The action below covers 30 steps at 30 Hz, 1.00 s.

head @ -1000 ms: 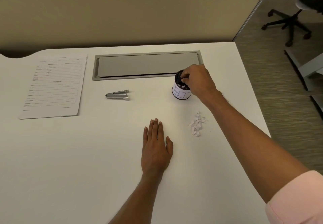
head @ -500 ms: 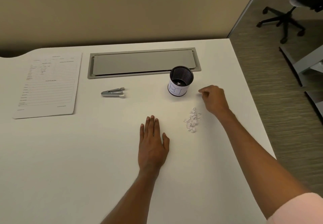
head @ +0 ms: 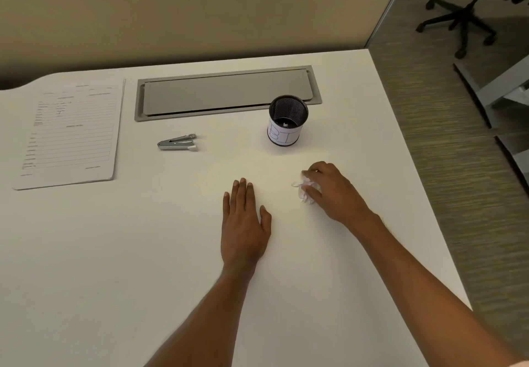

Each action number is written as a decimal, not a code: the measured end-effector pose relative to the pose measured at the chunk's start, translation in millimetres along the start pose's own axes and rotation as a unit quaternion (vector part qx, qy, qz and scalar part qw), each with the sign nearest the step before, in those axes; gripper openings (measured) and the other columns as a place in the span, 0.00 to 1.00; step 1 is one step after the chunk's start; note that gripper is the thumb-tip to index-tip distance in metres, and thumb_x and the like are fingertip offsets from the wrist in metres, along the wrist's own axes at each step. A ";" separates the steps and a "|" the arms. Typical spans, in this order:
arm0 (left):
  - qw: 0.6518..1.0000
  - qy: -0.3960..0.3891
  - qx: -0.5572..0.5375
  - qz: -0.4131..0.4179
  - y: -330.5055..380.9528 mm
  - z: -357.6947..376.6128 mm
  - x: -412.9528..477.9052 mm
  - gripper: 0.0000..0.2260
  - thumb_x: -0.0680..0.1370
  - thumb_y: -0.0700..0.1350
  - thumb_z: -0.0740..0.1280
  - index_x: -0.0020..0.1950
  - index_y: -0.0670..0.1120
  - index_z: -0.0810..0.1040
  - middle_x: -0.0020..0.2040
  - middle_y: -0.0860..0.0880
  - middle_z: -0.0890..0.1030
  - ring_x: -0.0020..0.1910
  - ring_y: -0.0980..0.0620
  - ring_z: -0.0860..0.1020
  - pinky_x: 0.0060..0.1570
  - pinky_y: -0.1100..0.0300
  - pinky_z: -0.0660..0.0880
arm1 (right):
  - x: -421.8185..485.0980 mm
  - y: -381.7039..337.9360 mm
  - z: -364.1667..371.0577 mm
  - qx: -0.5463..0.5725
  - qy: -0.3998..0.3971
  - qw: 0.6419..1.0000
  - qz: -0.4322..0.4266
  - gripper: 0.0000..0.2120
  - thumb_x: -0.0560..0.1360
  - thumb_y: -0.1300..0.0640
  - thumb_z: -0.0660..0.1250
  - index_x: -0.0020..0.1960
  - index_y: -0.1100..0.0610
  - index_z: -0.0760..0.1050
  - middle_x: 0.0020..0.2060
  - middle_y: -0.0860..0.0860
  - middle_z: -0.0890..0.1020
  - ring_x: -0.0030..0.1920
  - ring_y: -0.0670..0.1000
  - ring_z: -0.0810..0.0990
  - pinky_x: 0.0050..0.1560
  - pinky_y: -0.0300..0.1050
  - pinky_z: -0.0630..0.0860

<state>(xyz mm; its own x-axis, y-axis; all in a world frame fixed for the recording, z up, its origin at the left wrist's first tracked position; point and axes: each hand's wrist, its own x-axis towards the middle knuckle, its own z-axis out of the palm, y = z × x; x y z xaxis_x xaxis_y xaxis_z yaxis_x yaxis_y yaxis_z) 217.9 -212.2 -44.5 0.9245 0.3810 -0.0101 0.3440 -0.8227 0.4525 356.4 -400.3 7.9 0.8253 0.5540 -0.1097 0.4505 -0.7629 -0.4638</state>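
White desk (head: 120, 252) by beige partition. L hand (head: 244, 223) lies flat, fingers straight, palm down, holding nothing. R hand (head: 333, 189) curls over paper scraps (head: 306, 190), pinching them, just below mesh cup (head: 287, 120).

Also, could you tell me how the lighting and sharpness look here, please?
Head view: soft, warm, even light, no glare on the desk; faint shadow beside the mesh cup; paper scraps gripped by the right hand look smeared; print on the form is too soft to read.
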 end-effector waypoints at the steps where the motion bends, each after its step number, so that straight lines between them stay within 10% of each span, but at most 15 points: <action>1: 1.000 0.002 0.001 0.001 0.3 -0.2 -0.2 0.28 0.85 0.48 0.60 0.85 0.40 0.62 0.86 0.43 0.61 0.87 0.47 0.56 0.87 0.49 0.49 | -3.6 -1.3 1.7 0.006 0.002 1.000 0.002 0.14 0.80 0.57 0.69 0.65 0.55 0.80 0.60 0.49 0.78 0.60 0.50 0.74 0.52 0.46 0.78; 4: 1.000 0.004 0.003 0.002 1.4 -0.9 -0.6 0.28 0.85 0.48 0.60 0.84 0.39 0.62 0.86 0.43 0.62 0.87 0.47 0.57 0.86 0.48 0.50 | -12.1 -4.1 9.8 0.031 0.025 0.999 0.007 0.12 0.78 0.63 0.69 0.59 0.54 0.83 0.54 0.48 0.79 0.50 0.39 0.70 0.45 0.30 0.73; 12: 1.000 0.003 -0.001 -0.002 2.9 -3.0 -1.0 0.28 0.86 0.48 0.60 0.85 0.40 0.62 0.86 0.43 0.61 0.87 0.47 0.56 0.87 0.50 0.48 | -11.0 0.0 30.7 -0.003 0.025 0.999 0.028 0.04 0.73 0.68 0.71 0.41 0.62 0.79 0.40 0.53 0.78 0.42 0.52 0.78 0.42 0.47 0.78; 16: 1.000 0.006 -0.005 0.000 2.1 -2.8 -1.1 0.28 0.86 0.48 0.60 0.84 0.39 0.63 0.86 0.43 0.62 0.87 0.47 0.57 0.86 0.48 0.50 | -8.4 -2.5 23.9 -0.004 0.000 0.998 0.065 0.08 0.79 0.70 0.61 0.49 0.65 0.79 0.48 0.58 0.76 0.48 0.54 0.73 0.46 0.41 0.64; 22: 1.000 0.007 -0.005 0.001 2.6 -2.7 -1.3 0.28 0.85 0.47 0.60 0.84 0.39 0.63 0.86 0.43 0.62 0.87 0.47 0.57 0.86 0.48 0.50 | 2.9 0.7 -2.8 0.157 0.063 0.969 0.179 0.06 0.76 0.70 0.69 0.42 0.67 0.84 0.39 0.57 0.86 0.35 0.49 0.85 0.29 0.32 0.79; 30: 1.000 -0.002 -0.011 -0.004 1.0 -1.8 -1.5 0.28 0.86 0.49 0.59 0.85 0.40 0.61 0.87 0.44 0.60 0.87 0.48 0.55 0.87 0.49 0.48 | -2.1 1.9 -27.2 0.580 0.063 0.765 0.272 0.07 0.76 0.72 0.71 0.51 0.64 0.84 0.46 0.56 0.87 0.49 0.53 0.85 0.54 0.40 0.84</action>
<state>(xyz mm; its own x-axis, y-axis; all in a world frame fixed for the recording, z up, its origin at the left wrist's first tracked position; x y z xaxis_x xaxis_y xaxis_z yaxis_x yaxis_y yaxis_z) 216.5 -212.9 -42.3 0.9221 0.3866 -0.0177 0.3487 -0.8098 0.4718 364.7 -412.0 31.2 0.8428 0.1673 -0.5116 -0.5162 -0.0182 -0.8563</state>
